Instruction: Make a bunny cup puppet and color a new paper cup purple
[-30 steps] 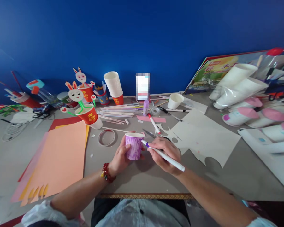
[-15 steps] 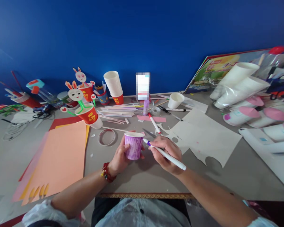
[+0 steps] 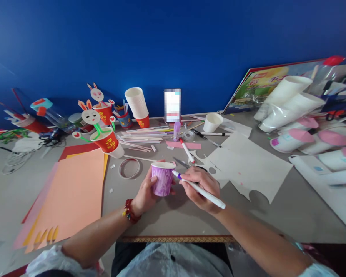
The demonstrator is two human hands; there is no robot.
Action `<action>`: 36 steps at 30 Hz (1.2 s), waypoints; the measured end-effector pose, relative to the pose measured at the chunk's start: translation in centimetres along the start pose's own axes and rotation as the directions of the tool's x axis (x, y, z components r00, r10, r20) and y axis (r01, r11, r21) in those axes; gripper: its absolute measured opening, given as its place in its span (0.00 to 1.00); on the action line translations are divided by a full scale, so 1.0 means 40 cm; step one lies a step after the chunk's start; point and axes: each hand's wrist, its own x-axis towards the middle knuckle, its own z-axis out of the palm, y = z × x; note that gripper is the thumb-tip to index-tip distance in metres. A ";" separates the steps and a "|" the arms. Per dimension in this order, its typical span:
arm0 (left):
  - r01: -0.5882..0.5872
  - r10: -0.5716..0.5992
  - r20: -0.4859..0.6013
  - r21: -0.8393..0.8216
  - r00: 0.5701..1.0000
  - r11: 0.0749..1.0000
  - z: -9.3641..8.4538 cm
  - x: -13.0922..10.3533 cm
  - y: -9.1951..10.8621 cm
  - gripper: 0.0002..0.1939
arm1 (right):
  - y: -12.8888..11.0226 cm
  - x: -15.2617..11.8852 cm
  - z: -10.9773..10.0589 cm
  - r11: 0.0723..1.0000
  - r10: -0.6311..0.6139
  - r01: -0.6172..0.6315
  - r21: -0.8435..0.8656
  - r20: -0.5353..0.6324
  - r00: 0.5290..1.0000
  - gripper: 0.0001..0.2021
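Note:
My left hand (image 3: pixel 146 189) is wrapped round a paper cup (image 3: pixel 162 181), its outside streaked with purple and its rim white. The cup is held upright above the grey table. In my right hand (image 3: pixel 202 188) is a white marker (image 3: pixel 207 195) with a purple band near its tip. The marker's tip points left at the cup's upper right side; whether it touches I cannot tell. Just behind the cup lies a pair of scissors (image 3: pixel 181 162), partly hidden by my right hand. A red-capped marker (image 3: pixel 187 150) rests beyond it.
Coloured paper sheets (image 3: pixel 77 192) lie at the left, beside a tape roll (image 3: pixel 129 168). Rabbit-decorated cups (image 3: pixel 105 141) and a white cup stack (image 3: pixel 136 103) stand behind. Cut white paper (image 3: pixel 248 165) spreads rightward, below a single white cup (image 3: pixel 213 123). Paper strips (image 3: pixel 144 135) lie in the middle.
The marker's tip has come slightly closer to the cup's right side. Both hands keep their holds, and the view has shifted a little.

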 end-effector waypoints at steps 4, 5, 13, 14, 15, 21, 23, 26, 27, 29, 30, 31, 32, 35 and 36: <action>0.012 -0.012 0.001 -0.059 1.000 0.998 0.003 0.004 0.009 0.40 | 0.001 0.003 -0.006 0.998 0.029 -0.030 -0.048 -0.020 0.999 0.10; 0.023 -0.022 0.009 -0.070 1.000 0.997 0.001 0.005 0.009 0.39 | 0.000 0.003 -0.005 0.999 0.028 -0.029 -0.044 -0.022 0.999 0.10; 0.096 -0.088 0.078 -0.096 0.993 0.991 -0.011 0.006 0.001 0.34 | 0.006 -0.004 0.007 0.999 -0.013 0.012 0.033 0.018 1.000 0.12; 0.105 -0.097 0.081 -0.105 0.992 0.989 -0.010 0.007 0.004 0.33 | 0.006 -0.004 0.005 1.000 -0.009 0.009 0.027 0.017 1.000 0.12; 0.114 -0.104 0.087 -0.118 0.991 0.986 -0.008 0.008 0.007 0.33 | 0.006 -0.003 0.003 1.000 -0.005 0.005 0.017 0.009 1.000 0.12; 0.180 -0.162 0.111 -0.187 0.981 0.966 -0.008 0.013 0.023 0.33 | 0.003 0.001 -0.001 0.999 0.010 -0.011 -0.051 -0.020 1.000 0.10; 0.159 -0.142 0.110 -0.168 0.984 0.973 -0.012 0.012 0.017 0.34 | 0.002 0.000 0.002 0.998 0.010 -0.011 -0.057 -0.014 1.000 0.10; 0.110 -0.098 0.125 -0.091 0.987 0.990 -0.018 0.010 0.001 0.37 | 0.003 -0.003 0.005 0.999 0.015 -0.015 -0.040 -0.009 1.000 0.10; 0.102 -0.093 0.127 -0.068 0.988 0.992 -0.019 0.009 -0.002 0.37 | 0.003 -0.004 0.005 0.999 0.016 -0.016 -0.033 -0.008 1.000 0.10; 0.111 -0.105 0.130 -0.044 0.986 0.993 -0.019 0.007 -0.006 0.35 | 0.004 -0.006 0.005 1.000 0.018 -0.018 -0.023 0.001 1.000 0.10; 0.123 -0.116 0.137 -0.042 0.984 0.992 -0.018 0.007 -0.005 0.35 | 0.004 -0.007 0.004 1.000 0.019 -0.019 -0.019 0.006 1.000 0.10; 0.136 -0.128 0.149 -0.044 0.981 0.990 -0.016 0.007 -0.003 0.34 | 0.005 -0.007 0.003 1.000 0.021 -0.020 -0.013 0.012 1.000 0.10; 0.150 -0.140 0.162 -0.049 0.977 0.987 -0.014 0.007 -0.001 0.33 | 0.006 -0.007 0.003 1.000 0.020 -0.020 -0.007 0.018 1.000 0.11; 0.161 -0.146 0.165 -0.082 0.975 0.984 -0.010 0.008 0.004 0.31 | 0.009 -0.007 0.002 1.000 0.012 -0.012 0.004 0.015 1.000 0.12; 0.158 -0.143 0.156 -0.091 0.977 0.983 -0.009 0.008 0.004 0.31 | 0.010 -0.007 0.002 1.000 0.006 -0.006 0.006 0.009 1.000 0.12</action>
